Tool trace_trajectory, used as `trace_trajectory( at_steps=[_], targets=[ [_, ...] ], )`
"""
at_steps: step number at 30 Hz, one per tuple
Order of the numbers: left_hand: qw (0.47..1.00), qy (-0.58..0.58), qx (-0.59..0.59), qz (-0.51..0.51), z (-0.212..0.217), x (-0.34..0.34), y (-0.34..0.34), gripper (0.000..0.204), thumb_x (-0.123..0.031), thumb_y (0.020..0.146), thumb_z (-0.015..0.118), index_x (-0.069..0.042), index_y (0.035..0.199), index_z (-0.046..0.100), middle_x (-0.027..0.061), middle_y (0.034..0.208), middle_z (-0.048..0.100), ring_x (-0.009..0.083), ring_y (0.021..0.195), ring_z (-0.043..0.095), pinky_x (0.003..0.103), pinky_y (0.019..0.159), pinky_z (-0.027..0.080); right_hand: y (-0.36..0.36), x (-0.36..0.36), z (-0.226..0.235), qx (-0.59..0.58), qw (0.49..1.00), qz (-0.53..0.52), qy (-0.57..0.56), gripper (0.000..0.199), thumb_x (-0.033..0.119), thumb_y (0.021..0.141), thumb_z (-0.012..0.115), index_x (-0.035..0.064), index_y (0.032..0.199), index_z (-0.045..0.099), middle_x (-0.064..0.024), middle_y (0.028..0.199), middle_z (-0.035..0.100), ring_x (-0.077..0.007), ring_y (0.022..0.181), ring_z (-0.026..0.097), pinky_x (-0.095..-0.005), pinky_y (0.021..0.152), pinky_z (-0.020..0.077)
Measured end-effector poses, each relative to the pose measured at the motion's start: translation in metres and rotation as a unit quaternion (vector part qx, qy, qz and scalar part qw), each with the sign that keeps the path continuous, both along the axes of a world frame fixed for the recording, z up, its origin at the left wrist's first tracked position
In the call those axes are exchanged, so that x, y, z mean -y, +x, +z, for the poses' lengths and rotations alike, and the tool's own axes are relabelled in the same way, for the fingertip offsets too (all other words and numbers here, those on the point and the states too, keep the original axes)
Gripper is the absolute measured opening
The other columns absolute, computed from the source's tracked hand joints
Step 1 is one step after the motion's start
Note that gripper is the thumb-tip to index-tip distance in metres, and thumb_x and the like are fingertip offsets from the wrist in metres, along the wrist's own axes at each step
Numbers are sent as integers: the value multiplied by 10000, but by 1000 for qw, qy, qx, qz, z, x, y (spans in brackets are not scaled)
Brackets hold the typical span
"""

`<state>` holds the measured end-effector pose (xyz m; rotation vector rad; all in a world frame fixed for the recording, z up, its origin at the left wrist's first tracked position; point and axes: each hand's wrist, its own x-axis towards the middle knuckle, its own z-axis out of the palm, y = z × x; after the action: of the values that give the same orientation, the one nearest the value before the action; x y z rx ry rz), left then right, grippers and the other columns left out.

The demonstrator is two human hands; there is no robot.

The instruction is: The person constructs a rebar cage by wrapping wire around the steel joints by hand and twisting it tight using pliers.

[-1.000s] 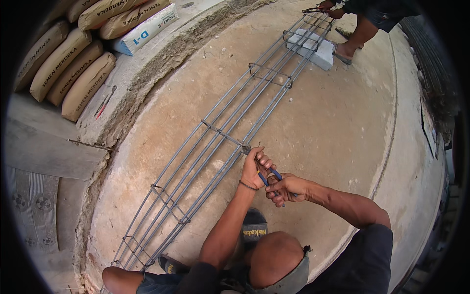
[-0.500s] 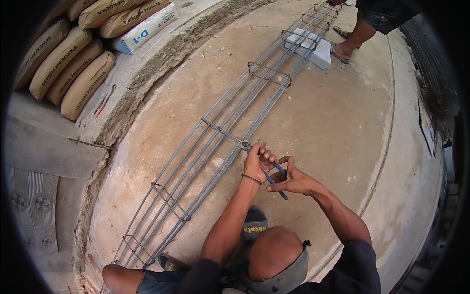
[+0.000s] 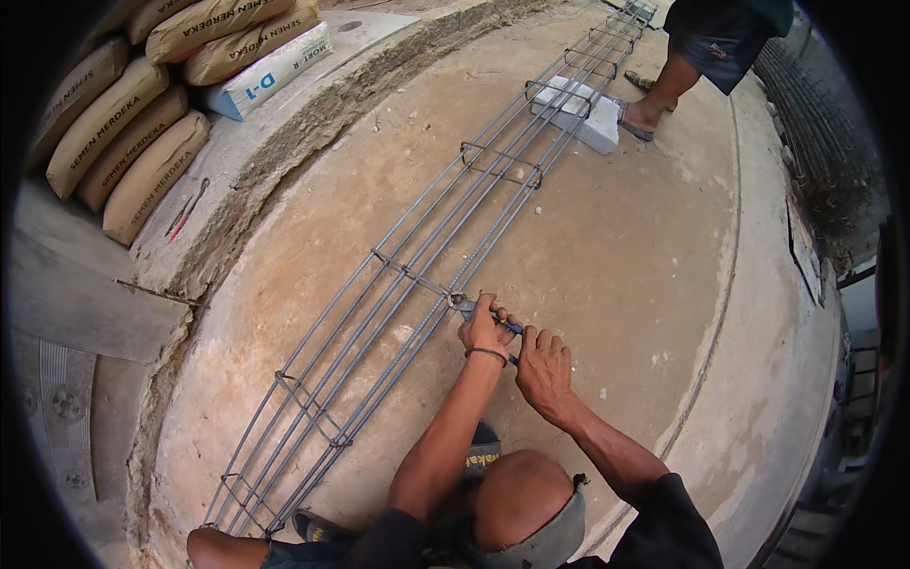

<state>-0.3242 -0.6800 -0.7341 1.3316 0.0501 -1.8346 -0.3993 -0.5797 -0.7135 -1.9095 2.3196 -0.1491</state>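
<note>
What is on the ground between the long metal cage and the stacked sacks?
In the head view, a raised rough concrete ledge runs between the rebar cage and the sacks.

Rebar cage and pliers on the concrete slab

The long grey rebar cage lies flat, running from the slab's near-left corner toward its far edge. Blue-handled pliers, gripped in both hands, bite a stirrup joint mid-length.

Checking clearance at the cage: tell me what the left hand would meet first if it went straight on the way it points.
The left hand points up-left along the pincers; it would probably first meet the rebar cage at the stirrup joint.
</note>
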Motion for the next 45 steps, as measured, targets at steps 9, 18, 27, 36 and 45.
trace_trajectory(
  at_steps=[9,18,27,36,45],
  targets=[
    [933,-97,-325,-119,-40,-3,43,158,-266,839,622,-134,780,557,5,602,516,186,604,529,377,690,460,-14,8,16,628,700,-72,333,182,106,853,684,99,897,507,-4,656,415,-150,635,493,-304,486,383],
    [943,-128,-291,-98,-64,2,18,300,-152,700,566,-69,988,584,47,722,533,156,647,531,310,531,439,0,-10,57,97,983,146,49,449,123,740,707,17,1125,501,-236,1066,525,-425,1033,540,-477,743,519],
    [872,-206,-437,-73,-43,-15,21,526,-241,754,533,-33,1234,473,329,1359,445,511,1256,453,565,1119,317,-23,12,44,168,963,160,135,384,117,684,733,32,1018,566,-170,1054,583,-355,983,592,-454,714,519],
    [979,-40,35,-195,-49,-59,43,469,-324,977,418,32,1259,536,229,1066,667,283,964,670,360,817,550,-15,-21,9,352,930,70,80,341,72,785,689,70,1096,549,-154,1088,564,-350,1015,555,-401,677,525],
    [536,-532,640,-142,29,-14,110,227,-125,844,700,-28,1048,709,173,842,704,326,851,696,377,752,532,-88,11,-16,140,978,-25,-151,281,132,799,738,69,1057,645,-194,1119,560,-369,1046,524,-440,880,466]
  ],
)
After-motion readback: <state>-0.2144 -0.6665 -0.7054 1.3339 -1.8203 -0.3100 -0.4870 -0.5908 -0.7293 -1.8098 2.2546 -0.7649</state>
